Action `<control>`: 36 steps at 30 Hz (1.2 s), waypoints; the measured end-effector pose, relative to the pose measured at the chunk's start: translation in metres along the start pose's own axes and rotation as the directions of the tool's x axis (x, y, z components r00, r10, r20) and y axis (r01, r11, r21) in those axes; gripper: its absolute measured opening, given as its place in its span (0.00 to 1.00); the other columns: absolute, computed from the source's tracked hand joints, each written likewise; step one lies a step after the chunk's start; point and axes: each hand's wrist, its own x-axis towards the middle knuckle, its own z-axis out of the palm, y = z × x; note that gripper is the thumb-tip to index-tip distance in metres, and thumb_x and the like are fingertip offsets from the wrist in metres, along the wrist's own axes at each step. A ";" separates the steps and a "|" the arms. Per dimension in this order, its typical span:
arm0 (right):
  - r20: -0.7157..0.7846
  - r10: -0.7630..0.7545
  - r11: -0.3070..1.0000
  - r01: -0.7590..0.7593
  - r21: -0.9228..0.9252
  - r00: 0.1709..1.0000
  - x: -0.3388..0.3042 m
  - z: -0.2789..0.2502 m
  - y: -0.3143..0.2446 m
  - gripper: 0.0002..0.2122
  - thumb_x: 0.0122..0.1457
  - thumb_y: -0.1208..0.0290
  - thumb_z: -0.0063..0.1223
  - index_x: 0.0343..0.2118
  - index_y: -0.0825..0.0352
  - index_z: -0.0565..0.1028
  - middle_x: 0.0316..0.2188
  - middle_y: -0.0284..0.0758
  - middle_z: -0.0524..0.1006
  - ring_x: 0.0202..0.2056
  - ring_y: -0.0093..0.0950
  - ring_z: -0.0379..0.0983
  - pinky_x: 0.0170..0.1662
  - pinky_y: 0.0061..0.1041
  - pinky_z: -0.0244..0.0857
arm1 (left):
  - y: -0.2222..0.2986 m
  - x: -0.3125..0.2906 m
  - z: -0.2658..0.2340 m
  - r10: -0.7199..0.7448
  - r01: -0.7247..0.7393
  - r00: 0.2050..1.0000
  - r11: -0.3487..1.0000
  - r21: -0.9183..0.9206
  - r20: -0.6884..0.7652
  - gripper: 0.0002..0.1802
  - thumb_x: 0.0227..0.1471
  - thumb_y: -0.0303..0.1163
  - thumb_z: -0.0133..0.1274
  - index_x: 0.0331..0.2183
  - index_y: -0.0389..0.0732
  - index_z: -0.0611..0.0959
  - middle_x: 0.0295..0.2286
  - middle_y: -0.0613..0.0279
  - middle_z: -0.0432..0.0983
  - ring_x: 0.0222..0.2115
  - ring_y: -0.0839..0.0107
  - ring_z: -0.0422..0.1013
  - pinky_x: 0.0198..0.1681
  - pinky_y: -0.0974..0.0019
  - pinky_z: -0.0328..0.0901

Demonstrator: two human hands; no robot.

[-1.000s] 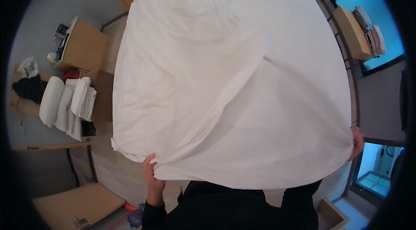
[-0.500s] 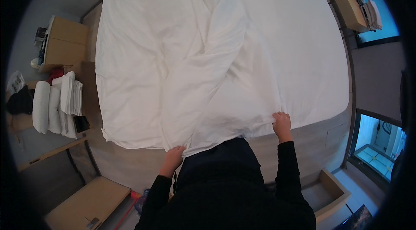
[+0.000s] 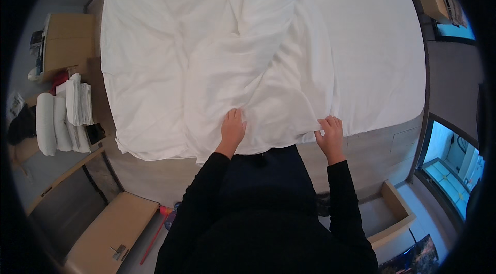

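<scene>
A loose, wrinkled white bed cover lies over the left and middle of the bed, its near edge hanging by my legs. My left hand rests on top of it, fingers stretched over the cloth just in from that edge. Farther right, my right hand pinches the near right corner of the cover between thumb and fingers. Beyond this corner, the smooth white mattress shows on the right side.
At left, white pillows and folded white linens are stacked beside a wooden cabinet. A wooden door panel is at lower left. An open drawer juts out at lower right. A window is on the right.
My left hand has let go of the near edge and moved right and forward onto the cover. My right hand still grips the corner, slightly farther left. The view has shifted a little.
</scene>
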 end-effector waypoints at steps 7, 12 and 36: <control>-0.113 -0.006 1.000 0.009 0.026 0.994 0.015 -0.021 -0.008 0.15 0.36 0.81 0.57 0.33 0.65 0.75 0.24 0.34 0.65 0.31 0.34 0.65 0.38 0.33 0.58 | -0.013 0.020 0.000 -0.220 0.206 0.950 0.975 0.085 0.220 0.21 0.42 0.33 0.58 0.40 0.40 0.73 0.38 0.55 0.71 0.42 0.56 0.67 0.42 0.56 0.65; -0.150 0.001 0.997 0.011 0.078 0.989 0.028 -0.030 -0.007 0.14 0.36 0.84 0.56 0.30 0.65 0.72 0.24 0.34 0.66 0.30 0.35 0.65 0.37 0.33 0.58 | -0.018 0.012 -0.005 -0.025 0.065 0.983 0.973 0.220 -0.180 0.14 0.44 0.29 0.56 0.36 0.40 0.75 0.31 0.56 0.72 0.37 0.55 0.68 0.41 0.58 0.64; 0.457 0.147 0.751 -0.399 0.526 0.877 0.150 0.115 -0.017 0.15 0.55 0.70 0.54 0.45 0.68 0.71 0.41 0.36 0.73 0.36 0.31 0.74 0.37 0.27 0.69 | -0.005 0.063 -0.022 -0.090 0.107 0.986 0.987 0.120 -0.143 0.15 0.45 0.32 0.57 0.37 0.38 0.76 0.38 0.56 0.70 0.42 0.56 0.66 0.46 0.53 0.60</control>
